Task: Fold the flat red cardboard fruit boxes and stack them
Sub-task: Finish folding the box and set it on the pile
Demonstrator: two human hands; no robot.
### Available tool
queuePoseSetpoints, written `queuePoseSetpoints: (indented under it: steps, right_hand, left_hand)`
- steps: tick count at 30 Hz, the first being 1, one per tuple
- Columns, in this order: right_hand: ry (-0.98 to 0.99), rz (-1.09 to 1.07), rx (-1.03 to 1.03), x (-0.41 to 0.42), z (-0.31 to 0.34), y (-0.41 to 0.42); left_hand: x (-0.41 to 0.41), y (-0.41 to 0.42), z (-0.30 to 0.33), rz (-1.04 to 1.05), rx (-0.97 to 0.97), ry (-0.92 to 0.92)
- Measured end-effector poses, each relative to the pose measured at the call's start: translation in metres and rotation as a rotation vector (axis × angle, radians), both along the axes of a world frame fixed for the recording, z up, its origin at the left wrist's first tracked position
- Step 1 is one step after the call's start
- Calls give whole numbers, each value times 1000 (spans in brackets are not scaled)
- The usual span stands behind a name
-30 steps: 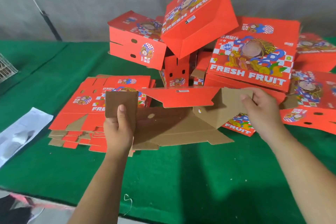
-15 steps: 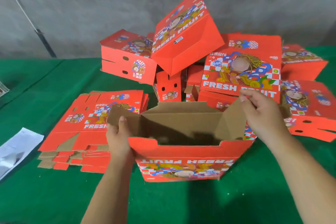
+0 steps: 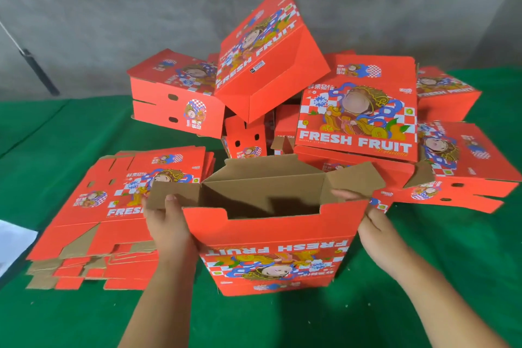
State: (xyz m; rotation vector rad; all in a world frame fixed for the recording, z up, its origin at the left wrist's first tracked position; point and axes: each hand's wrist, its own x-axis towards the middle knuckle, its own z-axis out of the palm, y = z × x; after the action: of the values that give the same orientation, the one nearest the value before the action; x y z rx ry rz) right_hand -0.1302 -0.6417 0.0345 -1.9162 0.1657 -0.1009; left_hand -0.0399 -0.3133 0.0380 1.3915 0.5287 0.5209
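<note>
Between the hands, the box (image 3: 271, 237) is red outside, plain brown inside, with checkered cartoon print; green tablecloth (image 3: 440, 277) beneath, seemingly felt.

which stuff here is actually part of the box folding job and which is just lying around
Part of the job:
half-folded box, held by left hand and right hand
flat box stack
folded box pile

Lying about:
white sheet at the table's left edge
dark pole against the wall
</note>
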Motion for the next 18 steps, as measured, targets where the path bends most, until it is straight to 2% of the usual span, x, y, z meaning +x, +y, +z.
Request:
queuePoseSetpoints:
  steps: [4,6,11,13,16,18]
  right_hand:
    - [21,-142,90,-9,-10,11]
    - [9,-200,106,-8,-11,17]
    - [32,-349,-86,-1,-7,27]
    - [-22,-401,-211,2,2,35]
    - [-44,-448,-355,7,10,44]
    - [-25,-503,-468,7,12,47]
  left_hand:
    - [1,-4,-1,34,-68,8]
    - [3,-4,2,-9,-3,8]
    - [-3,-8,7,-120,203,-137]
    - [-9,-9,14,-225,429,-221]
    - [-11,-9,20,-352,902,-137]
    - [-11,-10,24,-370,1023,-95]
